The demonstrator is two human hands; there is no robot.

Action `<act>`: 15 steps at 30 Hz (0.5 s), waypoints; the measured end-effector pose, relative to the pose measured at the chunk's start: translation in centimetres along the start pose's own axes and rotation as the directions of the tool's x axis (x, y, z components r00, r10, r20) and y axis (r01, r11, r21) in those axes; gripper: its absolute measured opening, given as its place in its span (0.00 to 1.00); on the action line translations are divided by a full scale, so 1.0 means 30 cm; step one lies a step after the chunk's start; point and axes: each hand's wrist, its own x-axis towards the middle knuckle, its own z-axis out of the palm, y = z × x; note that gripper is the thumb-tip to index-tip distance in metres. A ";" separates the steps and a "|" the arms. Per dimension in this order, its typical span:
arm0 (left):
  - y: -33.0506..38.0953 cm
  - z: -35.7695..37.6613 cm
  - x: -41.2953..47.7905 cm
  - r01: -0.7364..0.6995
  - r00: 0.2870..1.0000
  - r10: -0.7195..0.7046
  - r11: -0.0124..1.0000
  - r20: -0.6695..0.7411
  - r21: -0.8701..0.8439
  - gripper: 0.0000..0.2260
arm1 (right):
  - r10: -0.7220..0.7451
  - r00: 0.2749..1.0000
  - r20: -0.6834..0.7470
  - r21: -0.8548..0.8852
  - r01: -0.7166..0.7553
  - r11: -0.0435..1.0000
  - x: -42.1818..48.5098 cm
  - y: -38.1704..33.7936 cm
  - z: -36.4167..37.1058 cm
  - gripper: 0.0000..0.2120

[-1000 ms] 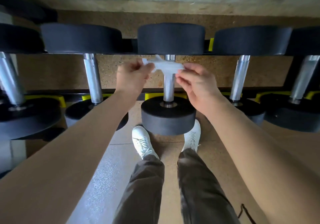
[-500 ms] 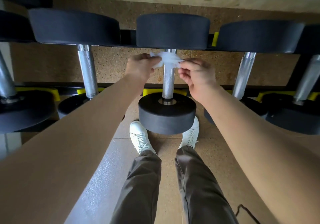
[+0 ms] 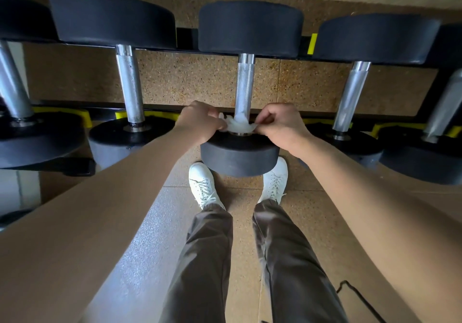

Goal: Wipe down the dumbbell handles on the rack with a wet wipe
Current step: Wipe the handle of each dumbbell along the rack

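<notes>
White wet wipe (image 3: 238,125) hides the handle's (image 3: 244,87) base; left hand (image 3: 200,120) and right hand (image 3: 280,124) pinch its ends.

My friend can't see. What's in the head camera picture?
A left hand and a right hand pinch a white wet wipe wrapped round the near end of the middle dumbbell handle. More dumbbells rest on the rack on both sides.

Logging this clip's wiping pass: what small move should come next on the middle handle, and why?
Probably slide the wipe up the handle toward the far head. The left hand and right hand pinch its ends; it sits bunched at the handle's near end against the near head, so it can go no lower.
</notes>
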 end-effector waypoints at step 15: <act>-0.011 0.001 0.015 -0.103 0.987 0.136 0.945 -0.088 0.309 0.12 | -0.030 1.000 -0.005 -0.058 0.030 0.998 -0.002 -0.030 0.003 0.07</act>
